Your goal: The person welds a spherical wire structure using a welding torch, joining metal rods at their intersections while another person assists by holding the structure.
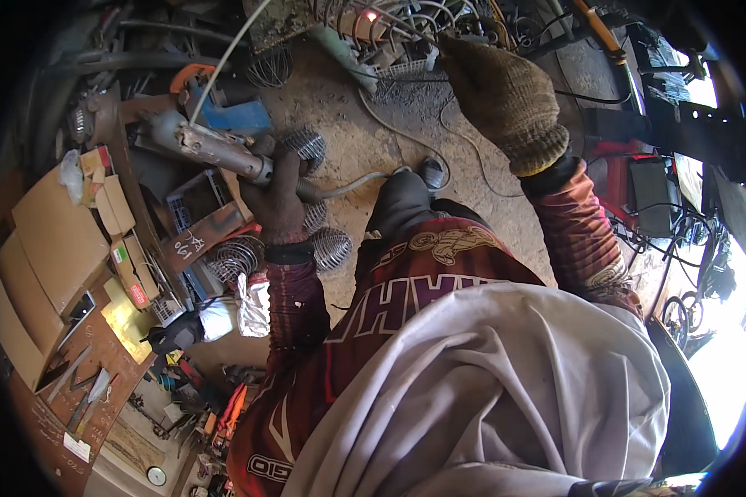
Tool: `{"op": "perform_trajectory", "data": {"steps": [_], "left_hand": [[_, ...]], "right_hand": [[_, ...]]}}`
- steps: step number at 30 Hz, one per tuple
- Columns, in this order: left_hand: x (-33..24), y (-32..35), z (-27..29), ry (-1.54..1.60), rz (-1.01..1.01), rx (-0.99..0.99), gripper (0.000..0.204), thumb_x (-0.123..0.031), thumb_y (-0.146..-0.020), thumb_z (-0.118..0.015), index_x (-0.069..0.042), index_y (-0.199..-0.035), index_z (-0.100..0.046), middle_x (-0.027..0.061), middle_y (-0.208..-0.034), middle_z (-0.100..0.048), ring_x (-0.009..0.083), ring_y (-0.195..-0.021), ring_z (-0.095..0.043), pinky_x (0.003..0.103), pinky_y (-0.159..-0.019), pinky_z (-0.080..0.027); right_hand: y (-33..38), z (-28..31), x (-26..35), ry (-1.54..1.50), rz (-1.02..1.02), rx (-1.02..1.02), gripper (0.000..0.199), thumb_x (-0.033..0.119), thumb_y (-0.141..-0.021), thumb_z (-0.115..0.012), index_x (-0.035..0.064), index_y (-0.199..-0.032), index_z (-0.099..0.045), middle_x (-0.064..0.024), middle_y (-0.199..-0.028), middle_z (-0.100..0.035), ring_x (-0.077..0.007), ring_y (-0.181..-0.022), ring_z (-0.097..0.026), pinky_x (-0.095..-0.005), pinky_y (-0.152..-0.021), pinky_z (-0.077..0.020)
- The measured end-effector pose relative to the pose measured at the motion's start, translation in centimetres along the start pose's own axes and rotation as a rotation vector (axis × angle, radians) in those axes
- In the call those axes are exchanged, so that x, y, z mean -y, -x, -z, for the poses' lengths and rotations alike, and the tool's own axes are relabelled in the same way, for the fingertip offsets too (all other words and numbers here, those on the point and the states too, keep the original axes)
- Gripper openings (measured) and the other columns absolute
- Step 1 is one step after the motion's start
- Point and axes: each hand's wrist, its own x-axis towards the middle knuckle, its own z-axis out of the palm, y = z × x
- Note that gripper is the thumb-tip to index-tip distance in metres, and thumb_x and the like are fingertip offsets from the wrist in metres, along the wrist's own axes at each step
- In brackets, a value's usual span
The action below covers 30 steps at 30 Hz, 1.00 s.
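Observation:
My left hand (280, 195), in a dark brown glove, is closed round the near end of a worn grey metal cylinder (215, 153), a tool whose exact kind I cannot make out. A grey hose (348, 186) runs away from beside this hand. My right hand (506, 103), in a tan knitted glove, reaches far forward. Its fingers are bunched together at the edge of a pile of bent wire coils (423, 21); what they grip, if anything, is hidden. A small spot glows red (371, 15) among those coils.
Several wire coil springs (330, 248) lie near my left arm. A cardboard box (54, 248) and hand tools (87, 398) rest on a brown bench at left. Thin cables (481, 157) cross the floor. An orange bar (601, 33) stands far right, near a red frame (617, 186).

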Motion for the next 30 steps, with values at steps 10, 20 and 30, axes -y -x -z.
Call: {"op": "perform_trajectory", "data": {"steps": [10, 20, 30], "left_hand": [[-0.7, 0.0, 0.1, -0.064, -0.055, 0.047, 0.047, -0.006, -0.081, -0.076, 0.0, -0.122, -0.055, 0.007, -0.096, -0.062, 0.017, -0.08, -0.064, 0.032, -0.068, -0.056], [0.8, 0.6, 1.5, -0.27, -0.009, 0.11, 0.03, -0.008, -0.076, -0.074, 0.003, -0.102, -0.063, 0.0068, -0.089, -0.062, 0.0145, -0.078, -0.062, 0.029, -0.065, -0.052], [2.7, -0.3, 2.5, -0.352, -0.166, 0.24, 0.035, -0.003, -0.078, -0.075, -0.001, -0.109, -0.06, 0.0033, -0.092, -0.06, 0.0145, -0.074, -0.062, 0.029, -0.067, -0.052]], "right_hand": [[0.1, -0.8, -0.5, 0.015, 0.041, -0.062, 0.032, 0.031, -0.097, -0.062, 0.0183, -0.126, -0.068, -0.0103, -0.099, -0.074, -0.0315, -0.091, -0.072, -0.042, -0.077, -0.0584], [0.0, -0.7, -0.4, 0.029, 0.061, -0.047, 0.032, 0.032, -0.099, -0.059, 0.0148, -0.124, -0.068, -0.0106, -0.099, -0.074, -0.0299, -0.091, -0.072, -0.0404, -0.077, -0.0584], [0.2, -0.3, 0.5, 0.031, -0.001, -0.043, 0.032, 0.037, -0.099, -0.058, 0.0149, -0.118, -0.072, -0.009, -0.1, -0.075, -0.0289, -0.095, -0.072, -0.0412, -0.083, -0.0573]]}}
